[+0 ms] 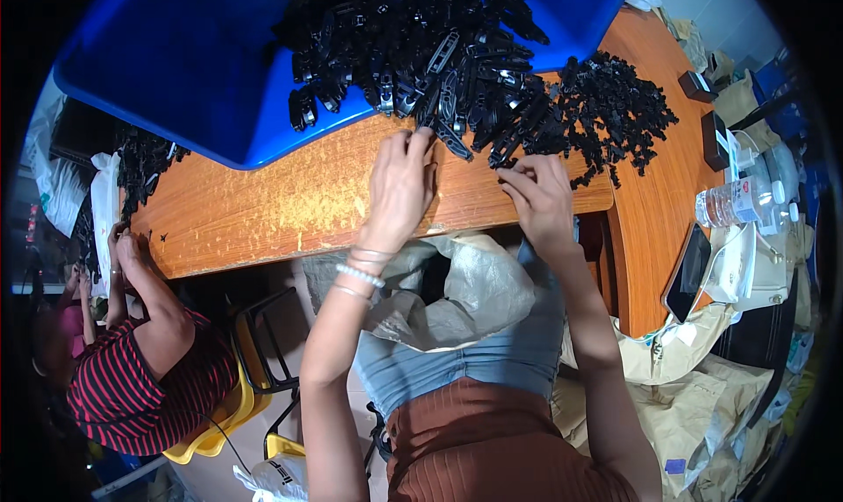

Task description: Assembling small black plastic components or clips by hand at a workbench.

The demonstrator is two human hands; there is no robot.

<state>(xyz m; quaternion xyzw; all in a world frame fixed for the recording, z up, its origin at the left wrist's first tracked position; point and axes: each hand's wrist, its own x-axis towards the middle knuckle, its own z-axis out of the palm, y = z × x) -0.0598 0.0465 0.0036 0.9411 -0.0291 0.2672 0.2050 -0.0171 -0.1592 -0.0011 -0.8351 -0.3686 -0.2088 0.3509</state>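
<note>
Hands worked at the near edge of the counter [290, 212], and the single head view showed both reaching into a heap of small black plastic clips [457, 72].

Taking the blue tray [176, 63] as landmark: it lay tilted across the far side of the counter, its near rim low, so the clips spilled out of it onto the wood and came within easy reach. A second, looser pile [615, 107] lay to the right of the tray, apart from the main heap, perhaps as a sorted lot, though that is only a judgement.

The left hand [399, 190] lay just below the tray's near rim, fingers stretched forward and narrowly spread, fingertips touching a clip at the edge of the heap, as if drawing one out. Whether it actually gripped one could not be told. The right hand [540, 195], to the right of it and below the spill, had its fingers curled close together around a small black piece, held near the counter edge where both hands could meet.

A pale sack [479, 287] sat open in the lap, below the counter edge, placed to catch whatever dropped. Right of the tray stood a water bottle [738, 202] and a phone [688, 272]. Left of the tray, another person's hand [123, 247] handled more clips [145, 164].
</note>
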